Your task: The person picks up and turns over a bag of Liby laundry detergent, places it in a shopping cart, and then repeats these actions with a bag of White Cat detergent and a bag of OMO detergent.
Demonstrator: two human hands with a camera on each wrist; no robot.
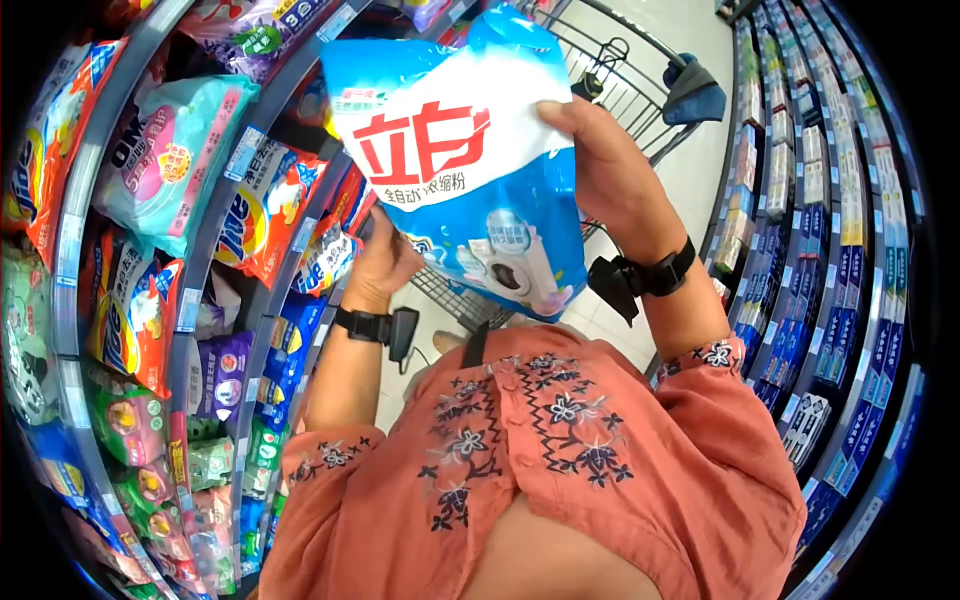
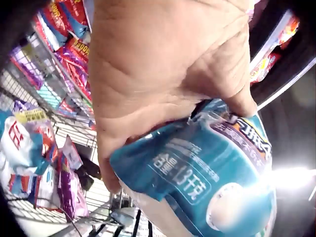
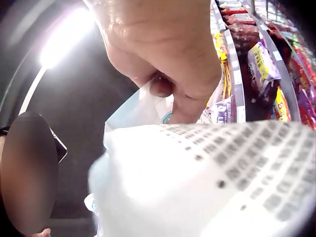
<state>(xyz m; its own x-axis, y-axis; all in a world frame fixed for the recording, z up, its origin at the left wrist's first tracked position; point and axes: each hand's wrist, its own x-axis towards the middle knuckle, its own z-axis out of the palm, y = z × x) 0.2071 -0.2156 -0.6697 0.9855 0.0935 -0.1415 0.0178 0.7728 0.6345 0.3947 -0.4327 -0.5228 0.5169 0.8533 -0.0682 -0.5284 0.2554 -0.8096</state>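
A blue and white bag of laundry powder point(image 1: 520, 150) with large red characters is held up, slightly tilted, in front of the chest. The left hand point(image 1: 385, 258) grips its lower left edge; in the left wrist view that hand point(image 2: 163, 64) is curled over a crumpled teal part of the bag point(image 2: 187, 168). On the opposite side, the right hand point(image 1: 610, 165) holds the right edge, thumb flat on the printed front. The right wrist view shows this hand point(image 3: 158, 44) with fingers bent over the bag's edge and the bag's pale back point(image 3: 158, 173) covered in small print.
Shelves of detergent bags point(image 1: 170, 165) rise close on the left. A wire shopping cart point(image 1: 640, 90) stands beyond the bag, a dark blue item point(image 1: 695, 90) on its handle; several packs point(image 2: 37, 158) lie inside it. Shelves of small boxes point(image 1: 810, 210) line the right side.
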